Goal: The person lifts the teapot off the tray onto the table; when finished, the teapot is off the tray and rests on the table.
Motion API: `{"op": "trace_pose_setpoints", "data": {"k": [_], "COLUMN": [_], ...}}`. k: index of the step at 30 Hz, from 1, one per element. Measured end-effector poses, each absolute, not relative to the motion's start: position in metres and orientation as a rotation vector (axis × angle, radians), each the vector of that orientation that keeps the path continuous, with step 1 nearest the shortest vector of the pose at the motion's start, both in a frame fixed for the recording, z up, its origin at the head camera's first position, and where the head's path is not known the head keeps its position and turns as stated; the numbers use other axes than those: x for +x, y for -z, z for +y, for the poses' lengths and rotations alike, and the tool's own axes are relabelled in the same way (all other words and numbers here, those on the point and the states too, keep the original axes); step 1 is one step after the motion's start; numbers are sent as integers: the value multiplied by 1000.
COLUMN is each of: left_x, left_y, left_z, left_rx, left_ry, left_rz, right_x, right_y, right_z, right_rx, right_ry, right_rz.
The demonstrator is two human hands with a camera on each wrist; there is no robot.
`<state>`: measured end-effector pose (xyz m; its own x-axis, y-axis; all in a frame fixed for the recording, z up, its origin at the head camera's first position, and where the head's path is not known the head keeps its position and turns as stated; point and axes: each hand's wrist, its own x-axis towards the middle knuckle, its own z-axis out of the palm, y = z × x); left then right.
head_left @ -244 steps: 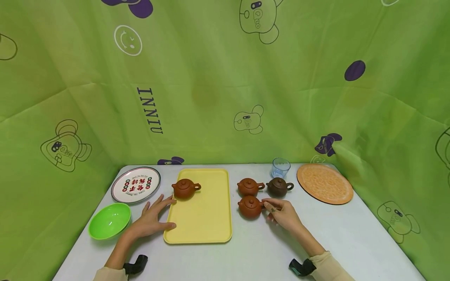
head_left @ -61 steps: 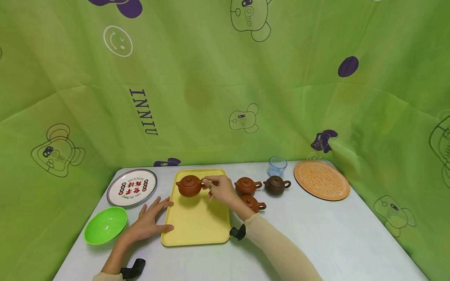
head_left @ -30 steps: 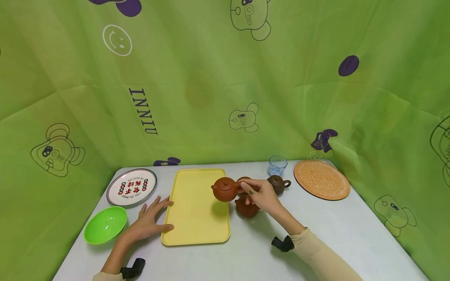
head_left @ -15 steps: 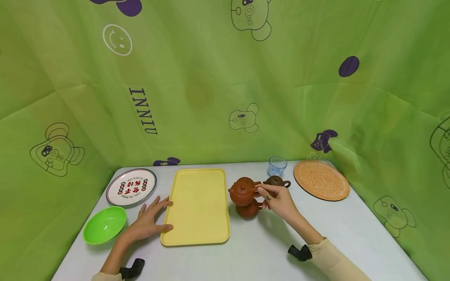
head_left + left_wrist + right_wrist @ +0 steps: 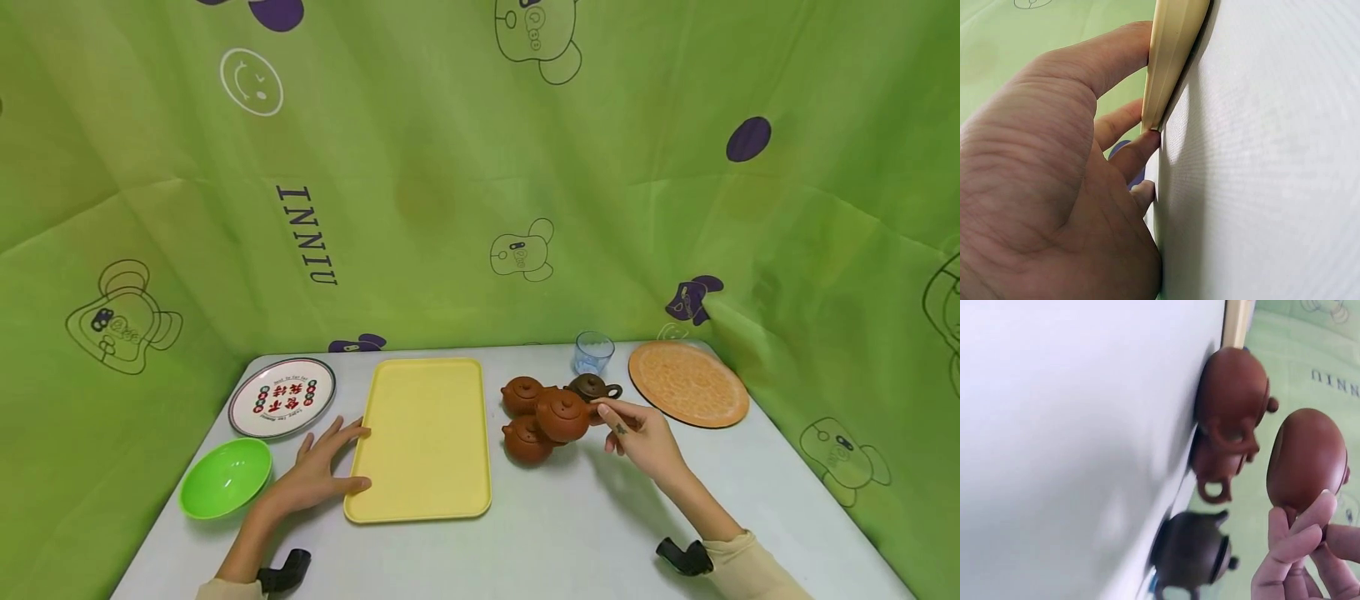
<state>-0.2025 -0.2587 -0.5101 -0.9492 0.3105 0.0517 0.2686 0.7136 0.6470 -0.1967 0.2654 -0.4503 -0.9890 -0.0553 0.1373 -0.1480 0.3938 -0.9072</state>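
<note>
Pinched by its handle in my right hand is a reddish-brown clay teapot, raised above the table; the right wrist view shows the fingers on the handle beneath its round body. It partly overlaps two similar clay teapots, a back one and a front one, and a dark brown teapot behind it. My left hand lies at the left side of the yellow tray. Its thumb and fingers are spread, with the fingertips against the tray's edge.
Behind the teapots stands a blue clear glass. A round orange mat lies at the back right. On the left are a white plate with red lettering and a green bowl. Green cloth hangs behind the table.
The teapot that stood on the tray was gripped by my right hand, lifted and carried right, past the tray and over the other teapots. My left hand stays at the tray's edge.
</note>
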Motion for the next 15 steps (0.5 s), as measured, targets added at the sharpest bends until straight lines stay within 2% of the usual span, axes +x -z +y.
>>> {"op": "trace_pose_setpoints", "data": {"k": [15], "left_x": [-202], "left_y": [509], "left_z": [-257], "left_rx": [474], "left_ry": [-1049], "left_rz": [2846], "right_x": [-186], "right_y": [470], "right_z": [311], "right_rx": [71], "right_ry": [-1585], "right_rz": [-2584]}}
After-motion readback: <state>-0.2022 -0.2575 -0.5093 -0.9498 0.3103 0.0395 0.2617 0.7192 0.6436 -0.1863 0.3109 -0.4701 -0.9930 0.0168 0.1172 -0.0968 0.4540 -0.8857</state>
